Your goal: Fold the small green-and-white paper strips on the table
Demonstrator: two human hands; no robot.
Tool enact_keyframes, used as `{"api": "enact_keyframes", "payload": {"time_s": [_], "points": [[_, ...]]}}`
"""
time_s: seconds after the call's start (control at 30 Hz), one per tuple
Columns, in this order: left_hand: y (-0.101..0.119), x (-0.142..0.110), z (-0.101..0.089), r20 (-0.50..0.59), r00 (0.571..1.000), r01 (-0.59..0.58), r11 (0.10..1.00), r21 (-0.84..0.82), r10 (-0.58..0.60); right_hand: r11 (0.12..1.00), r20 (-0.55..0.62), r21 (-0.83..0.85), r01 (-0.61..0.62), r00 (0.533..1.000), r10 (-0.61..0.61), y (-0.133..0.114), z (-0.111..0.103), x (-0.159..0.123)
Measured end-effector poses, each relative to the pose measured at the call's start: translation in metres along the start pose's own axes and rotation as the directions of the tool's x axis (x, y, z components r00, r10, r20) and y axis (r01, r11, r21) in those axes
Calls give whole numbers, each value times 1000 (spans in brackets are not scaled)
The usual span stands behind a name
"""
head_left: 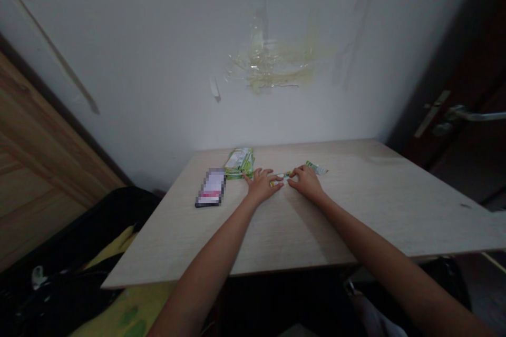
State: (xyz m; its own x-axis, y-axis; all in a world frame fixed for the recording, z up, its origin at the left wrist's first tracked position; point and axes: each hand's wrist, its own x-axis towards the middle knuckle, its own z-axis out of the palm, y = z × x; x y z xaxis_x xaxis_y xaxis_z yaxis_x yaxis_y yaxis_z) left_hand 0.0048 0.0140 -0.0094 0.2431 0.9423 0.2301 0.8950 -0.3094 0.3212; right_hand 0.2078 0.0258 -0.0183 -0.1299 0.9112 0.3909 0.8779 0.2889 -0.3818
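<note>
Hands slightly apart, your left hand point(261, 186) and right hand point(308, 182) pinch a small packet point(277, 183) between them; uneven pulling could tear it.

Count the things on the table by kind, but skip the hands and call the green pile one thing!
Phone: 1
Green pile: 1 (I can't tell how many packets are in it)
Loose printed pieces: 2, one at the fingers of both hands, one just beyond the right hand, green and white
Total: 4
</note>
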Motion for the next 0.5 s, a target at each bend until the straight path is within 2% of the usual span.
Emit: {"api": "enact_keyframes", "payload": {"time_s": [0.5], "points": [[1,0,-1,13,1000,16,1000,7,-16,1000,50,-13,20,999,-20,4,-1,-4]]}}
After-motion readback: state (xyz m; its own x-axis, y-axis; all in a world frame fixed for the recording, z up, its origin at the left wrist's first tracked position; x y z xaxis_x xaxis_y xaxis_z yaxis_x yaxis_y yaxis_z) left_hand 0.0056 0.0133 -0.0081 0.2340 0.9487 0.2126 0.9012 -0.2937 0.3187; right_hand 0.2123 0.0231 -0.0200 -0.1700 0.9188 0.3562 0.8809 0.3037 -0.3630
